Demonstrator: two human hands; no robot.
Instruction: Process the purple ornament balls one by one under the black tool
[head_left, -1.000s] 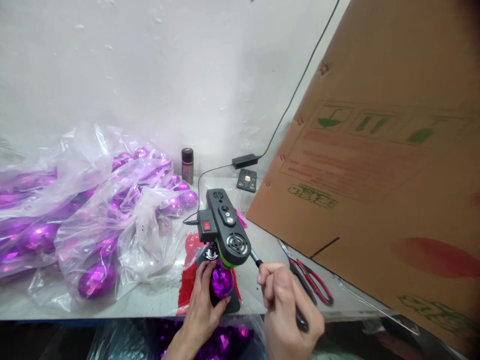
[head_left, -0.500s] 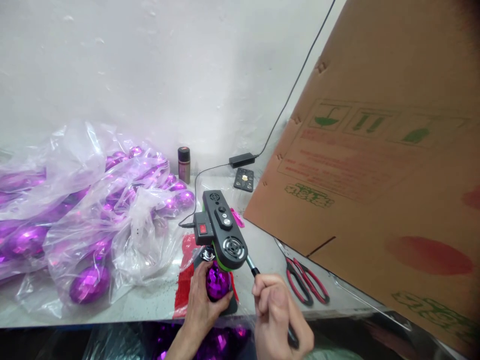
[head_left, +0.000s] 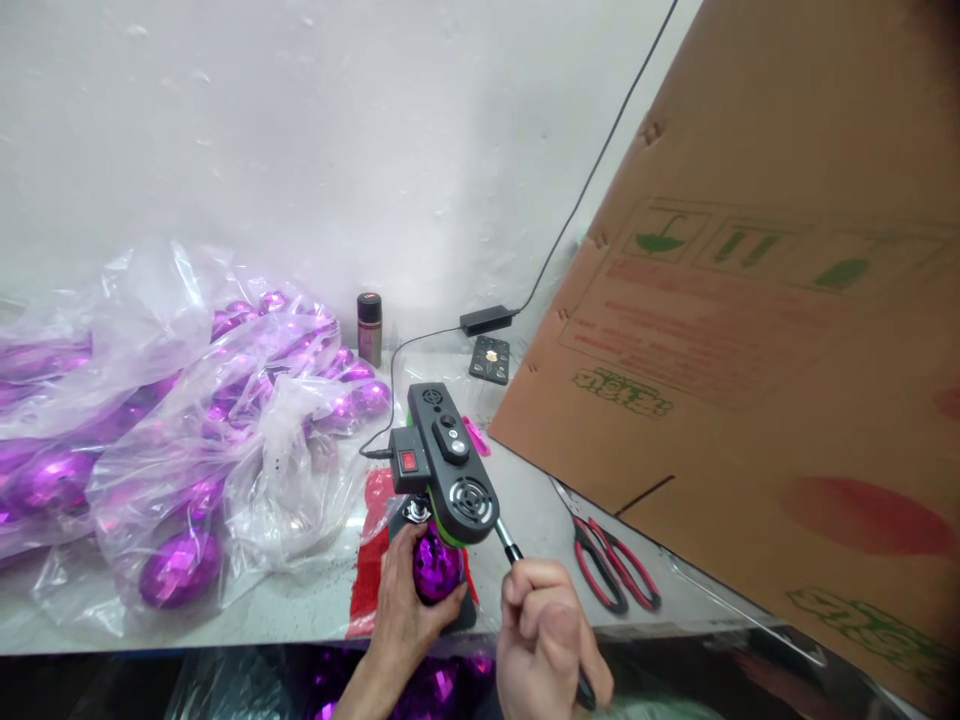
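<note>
My left hand [head_left: 401, 610] is closed round a shiny purple faceted ball [head_left: 436, 565], its thumb and fingers on either side. The ball sits under the front end of a black and green bench machine [head_left: 454, 465] with a red switch [head_left: 408, 461] on its side. To the right, my right hand [head_left: 547, 635] grips the black handle of a metal lever [head_left: 507, 537] that comes out from the machine. The underside of the machine and where it meets the ball are hidden.
Plastic bags of purple balls [head_left: 180, 570] cover the left of the table. Behind stand a brown bottle [head_left: 369, 335], a power adapter [head_left: 486, 320] and a black card-like item [head_left: 490, 360]. Red-handled pliers [head_left: 615, 565] lie right, beside a large cardboard box [head_left: 750, 330].
My right hand has moved slightly left and down with the lever handle. My left hand still holds the ball in the same place.
</note>
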